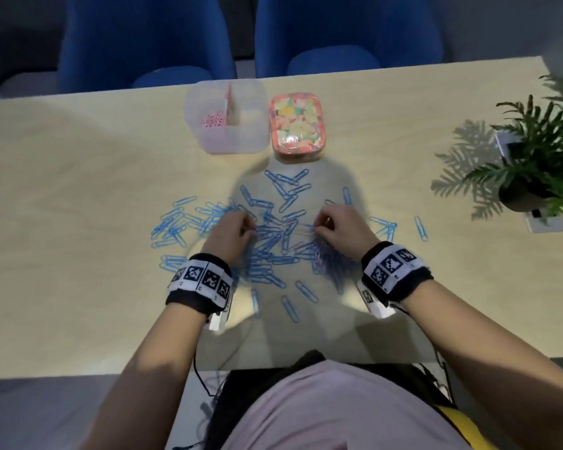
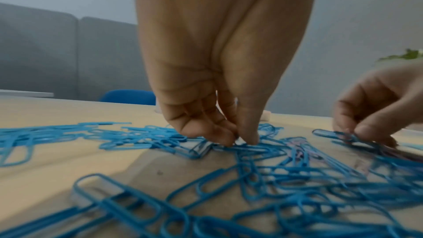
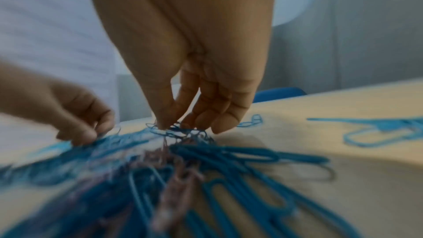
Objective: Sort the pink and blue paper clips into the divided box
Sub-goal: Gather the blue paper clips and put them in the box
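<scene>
Blue paper clips (image 1: 275,241) lie scattered over the middle of the table, with a few pink clips (image 1: 317,254) mixed in. My left hand (image 1: 251,223) is down on the pile, thumb and fingertips (image 2: 250,137) pinching a blue clip (image 2: 247,147). Just to its right, my right hand (image 1: 320,224) pinches a tangle of blue clips (image 3: 176,130) between thumb and fingers (image 3: 163,122). Blurred pink clips (image 3: 177,175) lie just in front of that hand. The clear divided box (image 1: 241,139) stands at the far edge. Pink clips (image 1: 214,120) fill its left compartment; the right one looks bare.
A lid (image 1: 297,123) with a colourful pattern sits right of the box. A potted plant (image 1: 533,151) stands at the table's right end. Blue chairs (image 1: 345,37) line the far side. Cables hang at the near edge by my body.
</scene>
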`<action>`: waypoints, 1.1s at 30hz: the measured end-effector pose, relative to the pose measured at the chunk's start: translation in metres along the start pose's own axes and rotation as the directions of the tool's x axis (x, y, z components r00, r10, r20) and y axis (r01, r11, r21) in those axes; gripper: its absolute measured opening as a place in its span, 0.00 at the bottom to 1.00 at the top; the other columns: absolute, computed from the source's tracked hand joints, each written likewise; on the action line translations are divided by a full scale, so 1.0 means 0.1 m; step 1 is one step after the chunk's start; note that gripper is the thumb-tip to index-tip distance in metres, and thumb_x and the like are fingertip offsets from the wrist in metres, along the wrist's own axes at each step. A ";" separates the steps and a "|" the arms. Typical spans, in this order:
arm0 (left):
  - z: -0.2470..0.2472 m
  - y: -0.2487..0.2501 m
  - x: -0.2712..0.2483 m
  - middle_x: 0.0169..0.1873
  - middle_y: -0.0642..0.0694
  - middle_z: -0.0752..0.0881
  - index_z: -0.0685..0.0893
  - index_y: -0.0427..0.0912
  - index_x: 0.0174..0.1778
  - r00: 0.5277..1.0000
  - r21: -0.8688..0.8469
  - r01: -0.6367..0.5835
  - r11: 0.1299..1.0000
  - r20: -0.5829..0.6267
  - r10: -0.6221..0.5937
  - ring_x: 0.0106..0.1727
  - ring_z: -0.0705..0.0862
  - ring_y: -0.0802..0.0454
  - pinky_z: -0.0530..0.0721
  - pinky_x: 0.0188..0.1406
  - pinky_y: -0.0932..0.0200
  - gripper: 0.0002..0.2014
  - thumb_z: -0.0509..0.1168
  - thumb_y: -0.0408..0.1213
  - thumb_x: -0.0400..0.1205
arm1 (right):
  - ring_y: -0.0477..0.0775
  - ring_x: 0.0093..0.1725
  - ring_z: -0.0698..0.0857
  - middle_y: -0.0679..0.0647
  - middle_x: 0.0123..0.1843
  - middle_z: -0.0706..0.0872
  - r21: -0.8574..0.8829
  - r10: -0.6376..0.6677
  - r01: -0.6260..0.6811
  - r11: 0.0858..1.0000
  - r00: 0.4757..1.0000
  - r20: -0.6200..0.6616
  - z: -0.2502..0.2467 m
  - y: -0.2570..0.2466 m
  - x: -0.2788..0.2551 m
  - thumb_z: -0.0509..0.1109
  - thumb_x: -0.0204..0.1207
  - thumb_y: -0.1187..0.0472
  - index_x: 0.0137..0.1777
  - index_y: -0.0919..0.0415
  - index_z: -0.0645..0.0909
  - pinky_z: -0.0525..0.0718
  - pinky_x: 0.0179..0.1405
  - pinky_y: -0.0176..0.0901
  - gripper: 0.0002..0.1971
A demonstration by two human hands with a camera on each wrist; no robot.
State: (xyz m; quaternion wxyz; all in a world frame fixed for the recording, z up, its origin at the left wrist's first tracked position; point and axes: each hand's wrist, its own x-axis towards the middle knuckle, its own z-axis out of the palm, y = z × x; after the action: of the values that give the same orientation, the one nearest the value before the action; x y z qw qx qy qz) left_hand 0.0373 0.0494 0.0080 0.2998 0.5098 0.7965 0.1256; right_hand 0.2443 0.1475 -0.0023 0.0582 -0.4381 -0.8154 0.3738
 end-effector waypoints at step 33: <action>-0.07 -0.16 0.11 0.53 0.45 0.81 0.81 0.46 0.53 0.956 0.397 -0.225 0.890 -0.088 0.280 0.58 0.77 0.42 0.72 0.58 0.48 0.10 0.61 0.45 0.80 | 0.42 0.14 0.76 0.60 0.29 0.75 0.789 0.502 -0.286 0.543 0.864 -0.033 -0.06 -0.12 -0.13 0.53 0.80 0.76 0.36 0.63 0.76 0.75 0.13 0.30 0.15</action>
State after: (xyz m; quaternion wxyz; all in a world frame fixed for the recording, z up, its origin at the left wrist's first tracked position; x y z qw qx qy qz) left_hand 0.0181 0.0530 0.0013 0.1177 0.6474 0.7518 0.0421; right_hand 0.2465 0.1364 0.0130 0.2550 -0.5889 -0.4447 0.6248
